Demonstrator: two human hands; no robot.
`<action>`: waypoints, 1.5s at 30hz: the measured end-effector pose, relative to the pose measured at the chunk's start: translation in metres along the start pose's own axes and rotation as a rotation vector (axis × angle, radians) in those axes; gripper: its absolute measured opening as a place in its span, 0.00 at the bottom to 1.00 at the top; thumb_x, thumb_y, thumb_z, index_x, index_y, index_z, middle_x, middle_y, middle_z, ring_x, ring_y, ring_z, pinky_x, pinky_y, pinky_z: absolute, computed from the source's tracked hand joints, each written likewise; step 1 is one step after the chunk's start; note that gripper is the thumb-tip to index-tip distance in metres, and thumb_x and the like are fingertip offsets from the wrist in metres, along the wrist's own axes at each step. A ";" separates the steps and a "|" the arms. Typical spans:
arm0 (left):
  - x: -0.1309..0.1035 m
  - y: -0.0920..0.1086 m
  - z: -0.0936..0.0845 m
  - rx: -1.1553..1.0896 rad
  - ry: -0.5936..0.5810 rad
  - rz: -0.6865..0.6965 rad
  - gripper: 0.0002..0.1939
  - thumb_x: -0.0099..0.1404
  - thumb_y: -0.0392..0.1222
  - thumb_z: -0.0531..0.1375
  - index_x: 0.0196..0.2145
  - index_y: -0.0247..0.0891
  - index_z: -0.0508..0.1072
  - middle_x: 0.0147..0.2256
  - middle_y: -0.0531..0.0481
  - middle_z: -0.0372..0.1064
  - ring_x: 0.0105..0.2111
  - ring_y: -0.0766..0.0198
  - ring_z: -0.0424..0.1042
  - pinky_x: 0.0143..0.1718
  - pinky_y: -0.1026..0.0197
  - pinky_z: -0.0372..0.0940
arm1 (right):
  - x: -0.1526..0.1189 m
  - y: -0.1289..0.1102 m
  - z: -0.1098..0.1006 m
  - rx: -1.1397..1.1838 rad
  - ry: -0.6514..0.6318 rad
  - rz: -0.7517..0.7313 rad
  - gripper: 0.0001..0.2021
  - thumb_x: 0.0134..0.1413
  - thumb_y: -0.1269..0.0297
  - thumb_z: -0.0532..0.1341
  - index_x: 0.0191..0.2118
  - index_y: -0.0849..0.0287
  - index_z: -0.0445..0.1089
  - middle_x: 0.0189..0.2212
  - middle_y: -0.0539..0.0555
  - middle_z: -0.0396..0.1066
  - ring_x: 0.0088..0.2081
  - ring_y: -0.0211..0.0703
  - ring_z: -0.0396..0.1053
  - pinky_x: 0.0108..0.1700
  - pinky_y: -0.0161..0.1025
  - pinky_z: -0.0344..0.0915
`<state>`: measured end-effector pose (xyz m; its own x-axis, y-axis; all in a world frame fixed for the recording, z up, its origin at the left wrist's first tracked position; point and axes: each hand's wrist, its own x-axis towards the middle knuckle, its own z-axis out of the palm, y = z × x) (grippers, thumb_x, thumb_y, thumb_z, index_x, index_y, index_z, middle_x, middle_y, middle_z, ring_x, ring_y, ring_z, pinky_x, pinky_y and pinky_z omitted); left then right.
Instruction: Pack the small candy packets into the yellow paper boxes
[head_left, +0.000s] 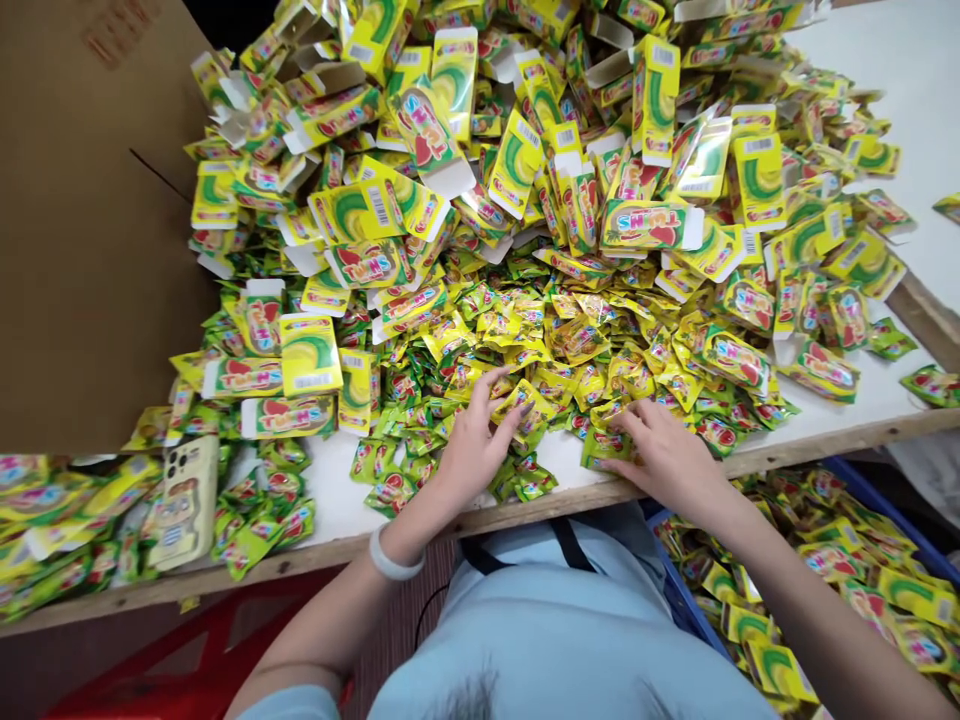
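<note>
My left hand point(474, 450) is at the near edge of a heap of small candy sachets, with thumb and fingers curled on a yellow sachet point(531, 412). To its right, my right hand point(671, 458) pinches a green sachet point(600, 446) between thumb and fingers, just above the white tabletop point(330, 480). Green sachets point(529, 478) lie loose beneath and beside my left hand. Yellow sachets point(577, 340) are piled beyond both hands. Behind them rises a large mound of flat yellow-green printed boxes point(517, 165), several with open flaps.
A brown carton point(97, 240) stands at the left. A phone in a cream case point(184, 505) lies among sachets near the front edge. A blue crate point(686, 590) full of boxes sits below the table at right. A red stool point(187, 650) is under the left side.
</note>
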<state>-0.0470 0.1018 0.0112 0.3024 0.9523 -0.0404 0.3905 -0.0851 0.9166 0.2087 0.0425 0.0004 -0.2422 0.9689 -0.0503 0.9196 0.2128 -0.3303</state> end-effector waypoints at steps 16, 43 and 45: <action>-0.014 0.010 0.047 -0.542 0.088 -0.091 0.23 0.68 0.61 0.53 0.42 0.38 0.71 0.42 0.44 0.74 0.47 0.54 0.72 0.51 0.52 0.67 | 0.033 -0.068 0.028 1.154 0.525 0.262 0.14 0.53 0.54 0.67 0.33 0.56 0.63 0.26 0.47 0.64 0.26 0.36 0.64 0.27 0.34 0.64; 0.036 -0.020 -0.155 1.263 0.419 -0.515 0.38 0.68 0.53 0.56 0.66 0.25 0.54 0.56 0.22 0.63 0.51 0.34 0.70 0.45 0.42 0.67 | 0.042 0.002 0.020 -0.123 0.480 -0.220 0.12 0.69 0.64 0.52 0.47 0.63 0.69 0.39 0.62 0.75 0.39 0.52 0.75 0.38 0.43 0.70; 0.032 -0.019 -0.162 1.241 0.407 -0.550 0.41 0.65 0.49 0.59 0.67 0.24 0.50 0.55 0.21 0.64 0.49 0.34 0.72 0.45 0.41 0.67 | 0.039 0.007 0.016 -0.046 0.461 -0.213 0.12 0.69 0.62 0.51 0.46 0.60 0.69 0.39 0.61 0.75 0.39 0.51 0.75 0.39 0.43 0.70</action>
<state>-0.1857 0.1809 0.0571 -0.3208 0.9463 0.0390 0.9379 0.3231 -0.1261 0.2011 0.0803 -0.0188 -0.2737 0.8559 0.4387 0.8797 0.4072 -0.2457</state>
